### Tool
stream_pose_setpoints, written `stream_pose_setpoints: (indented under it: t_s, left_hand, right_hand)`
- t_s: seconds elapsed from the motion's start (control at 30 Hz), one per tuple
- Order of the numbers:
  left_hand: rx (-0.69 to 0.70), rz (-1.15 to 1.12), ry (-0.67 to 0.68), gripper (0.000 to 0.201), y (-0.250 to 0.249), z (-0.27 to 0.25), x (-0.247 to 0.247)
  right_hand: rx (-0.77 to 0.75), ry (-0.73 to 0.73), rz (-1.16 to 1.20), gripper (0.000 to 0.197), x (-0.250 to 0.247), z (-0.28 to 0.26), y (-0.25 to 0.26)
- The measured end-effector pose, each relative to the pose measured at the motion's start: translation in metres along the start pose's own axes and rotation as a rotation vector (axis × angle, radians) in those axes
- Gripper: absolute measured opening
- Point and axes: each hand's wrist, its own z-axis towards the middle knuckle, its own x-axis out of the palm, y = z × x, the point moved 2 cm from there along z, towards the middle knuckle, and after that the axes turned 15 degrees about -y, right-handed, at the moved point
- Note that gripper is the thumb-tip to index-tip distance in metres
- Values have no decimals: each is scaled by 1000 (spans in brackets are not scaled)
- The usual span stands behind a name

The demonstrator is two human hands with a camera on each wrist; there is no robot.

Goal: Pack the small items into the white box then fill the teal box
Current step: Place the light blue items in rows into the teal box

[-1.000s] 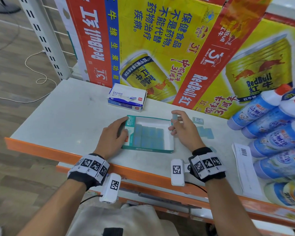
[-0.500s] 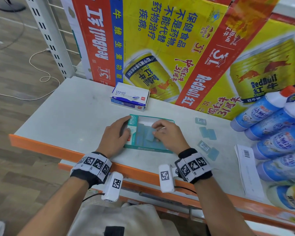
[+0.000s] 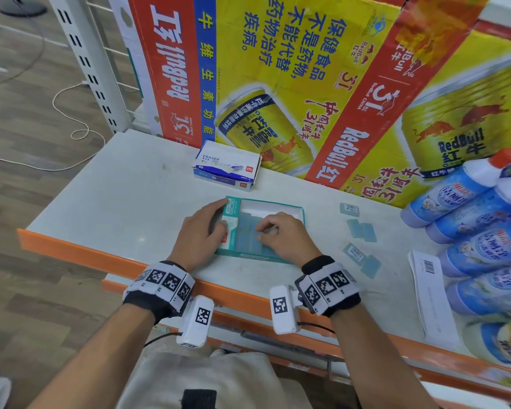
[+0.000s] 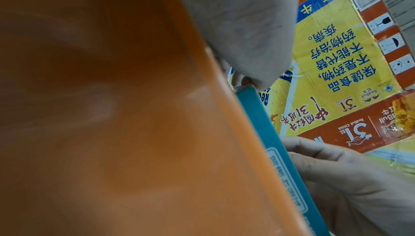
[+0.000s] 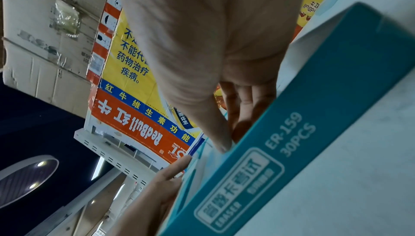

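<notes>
The open teal box (image 3: 278, 203) lies at the shelf's front middle, with a layer of pale blue erasers (image 3: 248, 245) inside. My left hand (image 3: 219, 214) grips its left end, thumb on the flap. My right hand (image 3: 266, 231) is inside the box, fingers curled on one blue eraser at the top of the layer. In the right wrist view my thumb and fingertips (image 5: 226, 138) dip behind the teal box's (image 5: 292, 133) printed wall. Several loose erasers (image 3: 361, 230) lie right of the box. The white eraser box (image 3: 227, 166) stands behind, closed.
Blue bottles (image 3: 469, 231) lie stacked at the right, with a barcoded paper (image 3: 428, 290) in front of them. Red Bull cartons (image 3: 307, 84) wall off the back. The shelf's orange front edge (image 3: 86, 252) runs under my wrists.
My right hand came from the box's right rim into the box with an eraser and has lowered it onto the layer. The left hand has stayed on the box's left end.
</notes>
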Motion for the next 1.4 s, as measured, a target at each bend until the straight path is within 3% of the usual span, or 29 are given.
stream_pose_setpoints:
  t_s: [0.33, 0.53, 0.7, 0.9, 1.03, 1.2, 1.4]
  left_hand:
    - [5, -6, -17, 49, -1, 0, -1]
    - [9, -9, -18, 49, 0, 0, 0]
    - [12, -21, -10, 49, 1, 1, 1]
    - [70, 14, 5, 53, 1, 1, 3]
    - [87, 29, 8, 52, 1, 1, 4]
    - [90, 37, 8, 53, 1, 2, 4]
    - [88, 37, 6, 53, 1, 2, 4]
  right_hand:
    - [-47, 22, -3, 17, 2, -3, -4]
    - [-7, -223, 77, 16, -38, 9, -19]
    - [93, -378, -85, 25, -70, 24, -56]
    - [232, -217, -479, 49, -85, 38, -93]
    - [229, -49, -742, 48, -84, 41, -98]
    - [99, -142, -580, 49, -78, 41, -96]
    - [52, -128, -538, 35, -67, 38, -81]
